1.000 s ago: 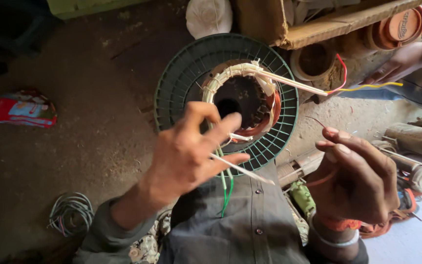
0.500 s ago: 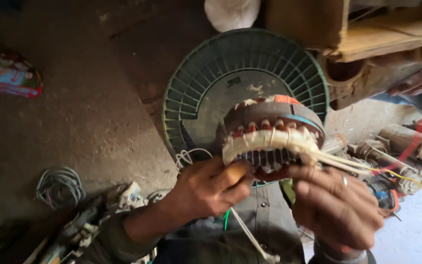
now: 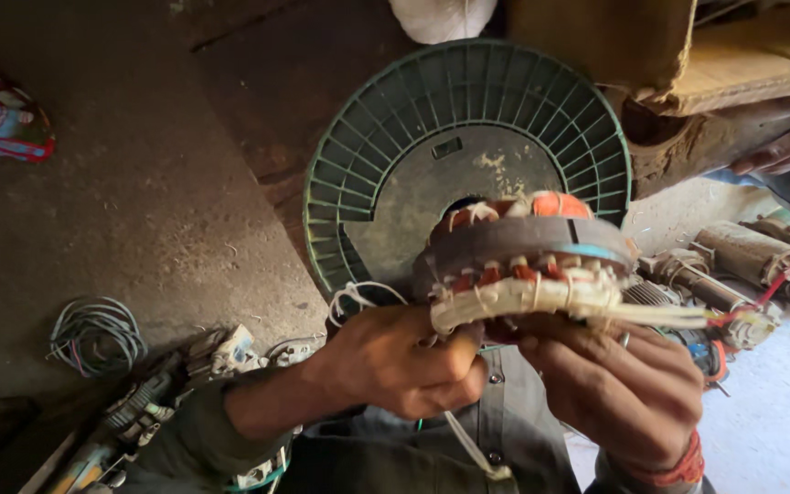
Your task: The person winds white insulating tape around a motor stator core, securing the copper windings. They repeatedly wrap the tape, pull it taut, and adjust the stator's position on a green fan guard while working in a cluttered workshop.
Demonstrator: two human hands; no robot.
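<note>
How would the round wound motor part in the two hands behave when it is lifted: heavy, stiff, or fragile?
The motor stator probably feels heavy for its size, since its ring looks like solid metal, and both the left hand and right hand support it. The ring seems stiff. The tied white windings and thin loose leads look delicate and could snag.

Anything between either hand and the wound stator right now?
Nothing visible. The left hand and right hand both grip the stator directly from below, lifted in front of the green fan guard.
</note>
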